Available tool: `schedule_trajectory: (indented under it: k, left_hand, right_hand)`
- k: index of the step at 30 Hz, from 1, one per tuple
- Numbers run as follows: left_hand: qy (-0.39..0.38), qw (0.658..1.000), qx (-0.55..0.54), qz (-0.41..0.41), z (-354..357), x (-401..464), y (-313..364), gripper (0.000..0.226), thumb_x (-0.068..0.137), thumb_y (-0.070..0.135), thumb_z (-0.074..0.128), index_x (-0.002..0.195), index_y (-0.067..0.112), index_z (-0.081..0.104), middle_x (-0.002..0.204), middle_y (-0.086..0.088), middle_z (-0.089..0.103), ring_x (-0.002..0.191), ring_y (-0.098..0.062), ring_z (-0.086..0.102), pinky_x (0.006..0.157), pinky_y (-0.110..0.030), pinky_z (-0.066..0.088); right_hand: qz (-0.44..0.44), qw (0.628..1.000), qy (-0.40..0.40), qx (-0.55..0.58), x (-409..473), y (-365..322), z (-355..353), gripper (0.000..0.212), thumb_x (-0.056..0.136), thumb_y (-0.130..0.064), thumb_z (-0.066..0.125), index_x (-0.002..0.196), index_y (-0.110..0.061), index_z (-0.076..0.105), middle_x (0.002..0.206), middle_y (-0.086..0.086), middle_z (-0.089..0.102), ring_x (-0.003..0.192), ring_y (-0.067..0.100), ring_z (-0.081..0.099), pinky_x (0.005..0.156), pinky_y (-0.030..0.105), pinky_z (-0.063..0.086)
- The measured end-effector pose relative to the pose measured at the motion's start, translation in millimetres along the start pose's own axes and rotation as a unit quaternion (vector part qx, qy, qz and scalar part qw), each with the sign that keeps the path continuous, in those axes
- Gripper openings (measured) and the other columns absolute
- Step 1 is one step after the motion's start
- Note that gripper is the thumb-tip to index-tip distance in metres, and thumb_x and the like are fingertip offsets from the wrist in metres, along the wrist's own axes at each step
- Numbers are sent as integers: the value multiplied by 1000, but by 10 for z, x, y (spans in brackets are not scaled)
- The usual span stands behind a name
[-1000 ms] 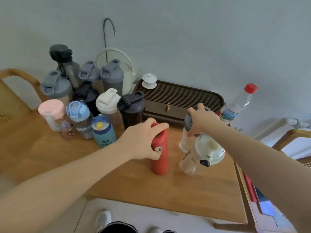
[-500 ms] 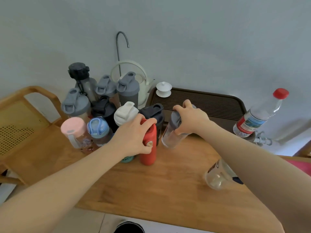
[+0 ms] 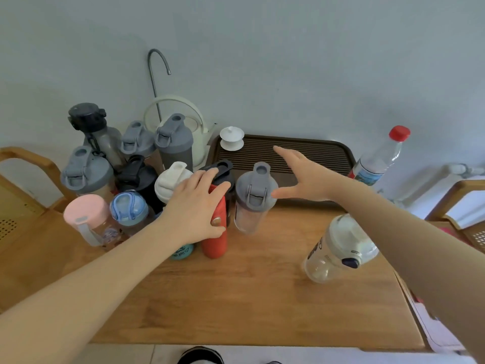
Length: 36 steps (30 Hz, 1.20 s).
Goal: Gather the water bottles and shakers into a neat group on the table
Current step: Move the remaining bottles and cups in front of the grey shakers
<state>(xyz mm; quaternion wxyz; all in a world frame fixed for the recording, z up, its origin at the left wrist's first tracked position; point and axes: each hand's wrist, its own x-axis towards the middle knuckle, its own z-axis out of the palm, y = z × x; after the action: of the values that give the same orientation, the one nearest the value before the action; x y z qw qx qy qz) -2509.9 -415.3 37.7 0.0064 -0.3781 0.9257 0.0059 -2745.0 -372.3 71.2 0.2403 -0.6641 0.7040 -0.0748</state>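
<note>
Letting go, my right hand (image 3: 304,177) has just opened off the clear shaker (image 3: 253,199), now standing beside the cluster; my left grip (image 3: 195,208) stays wrapped on the red bottle (image 3: 215,232) on the counter (image 3: 249,298)

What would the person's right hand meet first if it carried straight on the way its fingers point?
The right hand, open, points away over the slatted brown tray. Probably nothing before the wall; the white lidded cup sits left of that line. Depth is uncertain.
</note>
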Motion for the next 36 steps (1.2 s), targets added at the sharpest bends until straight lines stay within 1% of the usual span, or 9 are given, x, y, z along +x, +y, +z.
schedule_trajectory:
  k: [4,7,10,15,21,26,29,32,36]
  left_hand:
    - [66,996,-5,54,-24,15,244,77,70,46,67,134,14,39,146,-17,33,135,-35,27,106,-47,31]
    - [91,993,0,80,-35,123,466,68,72,36,69,129,7,47,138,-20,44,129,-37,38,100,-48,39]
    - [86,993,3,82,-11,223,694,64,77,29,65,132,5,42,142,-21,39,133,-37,33,104,-47,34]
    - [76,996,-17,53,84,234,984,63,84,32,57,138,10,33,149,-15,27,139,-31,20,110,-42,24]
    - [125,991,-44,36,102,-11,1066,54,72,20,71,121,4,52,130,-21,52,125,-39,43,97,-49,43]
    - [152,987,-52,4,85,-270,957,49,72,16,71,117,4,56,125,-17,57,121,-35,49,94,-45,45]
    - [173,972,-159,-13,36,-470,810,54,77,26,67,126,11,48,133,-8,49,126,-23,42,101,-34,35]
    - [97,938,-333,-2,-129,-706,671,68,71,52,59,132,31,37,137,13,39,124,0,38,101,-20,34]
    - [38,911,-410,-9,-232,-994,440,85,55,52,72,127,48,28,123,39,40,115,16,40,91,-2,35]
  right_hand:
    - [14,999,13,41,-531,300,-235,58,83,-36,63,136,-26,40,136,-4,50,125,14,48,98,25,40]
    - [26,999,-41,0,-891,472,-204,58,81,-38,64,134,-28,42,137,-9,46,125,10,44,98,22,35]
    - [27,993,-87,-72,-1092,589,-57,80,71,-50,70,139,-35,31,146,-13,28,131,13,34,105,29,33]
    - [-20,985,-4,-171,-1219,635,66,103,63,-65,67,144,-37,11,156,-12,6,135,20,32,103,40,42]
    - [-50,968,-30,-242,-1272,697,151,93,63,-66,67,139,-34,23,150,-4,20,126,22,41,91,42,52]
    - [-59,960,-31,-274,-1221,624,142,80,64,-62,66,130,-37,28,129,-5,38,105,19,53,79,38,55]
    - [-77,967,-26,-243,-1270,387,142,76,61,-69,59,125,-40,31,127,-9,40,98,18,56,77,38,54]
    - [-131,971,-1,-198,-1297,-94,77,78,57,-76,51,126,-46,30,126,-15,40,97,17,58,78,37,53]
    - [-222,966,56,-116,-1146,-800,9,81,58,-66,67,128,-44,34,124,-17,41,89,12,51,71,32,41]
